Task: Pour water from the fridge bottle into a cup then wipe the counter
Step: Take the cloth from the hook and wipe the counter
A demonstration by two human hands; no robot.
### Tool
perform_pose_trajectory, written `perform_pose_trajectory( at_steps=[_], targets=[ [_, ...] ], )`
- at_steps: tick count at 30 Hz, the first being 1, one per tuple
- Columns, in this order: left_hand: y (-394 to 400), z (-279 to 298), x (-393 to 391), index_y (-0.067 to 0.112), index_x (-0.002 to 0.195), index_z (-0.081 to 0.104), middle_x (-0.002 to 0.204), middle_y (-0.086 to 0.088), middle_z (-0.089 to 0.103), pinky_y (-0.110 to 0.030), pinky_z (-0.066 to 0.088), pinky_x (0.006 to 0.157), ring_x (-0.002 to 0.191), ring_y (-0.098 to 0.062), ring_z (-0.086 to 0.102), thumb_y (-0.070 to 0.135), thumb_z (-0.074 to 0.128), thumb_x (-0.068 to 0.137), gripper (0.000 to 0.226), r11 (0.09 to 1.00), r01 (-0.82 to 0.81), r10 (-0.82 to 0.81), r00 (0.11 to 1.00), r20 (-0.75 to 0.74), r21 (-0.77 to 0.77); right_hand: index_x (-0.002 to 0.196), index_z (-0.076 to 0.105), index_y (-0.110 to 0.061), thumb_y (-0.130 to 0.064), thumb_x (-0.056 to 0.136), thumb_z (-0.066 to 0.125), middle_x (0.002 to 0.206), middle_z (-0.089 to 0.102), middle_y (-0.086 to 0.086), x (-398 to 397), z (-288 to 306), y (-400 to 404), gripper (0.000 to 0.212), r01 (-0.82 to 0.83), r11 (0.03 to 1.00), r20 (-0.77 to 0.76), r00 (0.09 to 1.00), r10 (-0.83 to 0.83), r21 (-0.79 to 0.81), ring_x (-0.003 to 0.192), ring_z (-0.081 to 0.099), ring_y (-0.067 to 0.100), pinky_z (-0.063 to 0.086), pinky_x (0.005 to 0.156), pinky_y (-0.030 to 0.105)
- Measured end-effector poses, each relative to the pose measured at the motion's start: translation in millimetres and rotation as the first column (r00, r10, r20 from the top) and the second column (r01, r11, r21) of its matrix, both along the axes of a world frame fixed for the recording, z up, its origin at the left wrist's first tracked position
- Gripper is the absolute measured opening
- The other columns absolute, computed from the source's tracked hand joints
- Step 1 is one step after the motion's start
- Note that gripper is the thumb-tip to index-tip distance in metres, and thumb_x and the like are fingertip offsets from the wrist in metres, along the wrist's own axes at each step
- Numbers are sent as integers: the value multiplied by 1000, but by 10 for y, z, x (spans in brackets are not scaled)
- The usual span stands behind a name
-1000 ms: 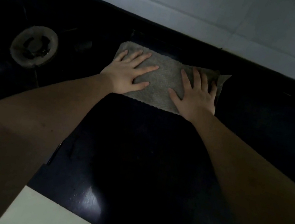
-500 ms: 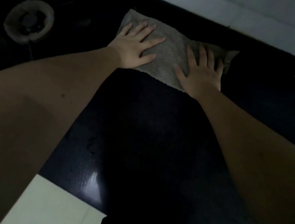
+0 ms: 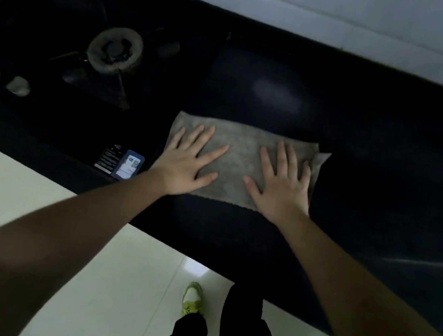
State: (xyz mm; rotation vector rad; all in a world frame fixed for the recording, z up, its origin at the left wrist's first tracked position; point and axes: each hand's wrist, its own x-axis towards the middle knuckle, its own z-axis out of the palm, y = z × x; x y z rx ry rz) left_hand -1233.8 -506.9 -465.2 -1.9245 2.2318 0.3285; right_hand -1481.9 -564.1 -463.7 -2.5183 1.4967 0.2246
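Observation:
A grey cloth [image 3: 241, 153] lies flat on the dark counter [image 3: 375, 170], close to its front edge. My left hand [image 3: 186, 162] presses flat on the cloth's left part, fingers spread. My right hand [image 3: 282, 184] presses flat on its right part, fingers spread too. Neither hand grips anything. A corner of the cloth sticks out to the right of my right hand. No bottle or cup is in view.
A gas burner [image 3: 115, 50] with its pan support sits on the hob to the left, with two pale knobs [image 3: 3, 78] further left. A label [image 3: 121, 163] is stuck on the counter's front. Pale floor tiles [image 3: 17, 207], dark trousers and a green shoe [image 3: 192, 298] lie below.
Both hands have pulled the cloth back from the wall toward the counter's front edge. The view has tilted down, so the floor and my legs now show.

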Motion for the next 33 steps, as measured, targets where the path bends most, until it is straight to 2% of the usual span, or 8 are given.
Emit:
perform_pose_trajectory(
  at_steps=[13, 17, 20, 24, 26, 29, 31, 33],
  targets=[
    [1156, 45, -446, 45, 149, -15, 161, -10, -23, -54, -16, 116, 147, -28, -25, 74, 3, 85, 73, 1000, 6, -6, 1000, -22, 22, 154, -2, -32, -72, 90, 8, 163, -5, 3, -519, 64, 1204, 76, -20, 1000, -13, 1000, 20, 1, 149, -7, 20, 2, 120, 49],
    [1106, 169, -475, 43, 153, 9, 164, -13, -2, -58, 2, 117, 150, -32, -5, 73, 9, 86, 73, 999, 11, -10, 1000, -26, 36, 151, 26, -24, -63, 94, 23, 160, 20, 3, -516, 125, 1332, 69, 32, 997, 28, 999, -30, -69, 148, 11, 23, 3, 119, 49],
    [891, 298, -532, 34, 141, 42, 146, -9, 39, -51, 26, 107, 134, -30, 35, 63, 22, 94, 59, 998, -28, 25, 999, -42, -64, 129, 54, -18, -50, 92, 40, 136, 51, 4, -411, 208, 1574, 51, 171, 979, 207, 967, -146, -108, 128, 42, 27, 28, 110, 50],
    [496, 383, -666, 26, 140, 44, 135, -5, 49, -42, 34, 100, 124, -26, 45, 46, 38, 101, 44, 990, -63, 48, 992, -115, -127, 91, 61, -19, -31, 92, 57, 87, 60, -3, -217, 390, 1898, 12, 399, 913, 449, 803, -392, 84, 81, 55, 17, 43, 71, 33],
    [306, 412, -743, 24, 145, 41, 140, -6, 45, -42, 32, 104, 128, -26, 41, 44, 41, 101, 48, 995, -73, 65, 989, -134, -60, 73, 55, -18, -26, 94, 54, 68, 55, -5, -134, 483, 2004, 23, 499, 772, 455, 624, -636, 394, 60, 50, 10, 38, 58, 28],
    [65, 471, -817, 23, 138, 49, 139, -5, 47, -42, 32, 103, 127, -26, 42, 46, 47, 99, 46, 993, -93, 101, 988, -120, 74, 78, 66, -11, -30, 94, 56, 73, 68, 5, -22, 501, 2093, 26, 474, 324, 233, 242, -942, 819, 56, 62, 13, 43, 47, 23],
    [-36, 521, -832, 25, 129, 57, 135, -5, 49, -43, 33, 102, 125, -25, 43, 46, 51, 97, 38, 982, -96, 113, 989, -94, 164, 83, 70, -8, -36, 91, 61, 75, 73, 6, 50, 503, 2071, 31, 426, 77, 68, 35, -997, 901, 58, 68, 15, 43, 45, 23],
    [-88, 560, -846, 27, 123, 62, 133, -6, 48, -44, 34, 101, 124, -26, 43, 46, 54, 96, 34, 970, -86, 104, 992, -68, 229, 81, 69, -12, -32, 91, 62, 73, 73, 2, 95, 484, 2008, 23, 381, -22, -13, -24, -1000, 924, 58, 68, 12, 44, 47, 24]
  ],
)
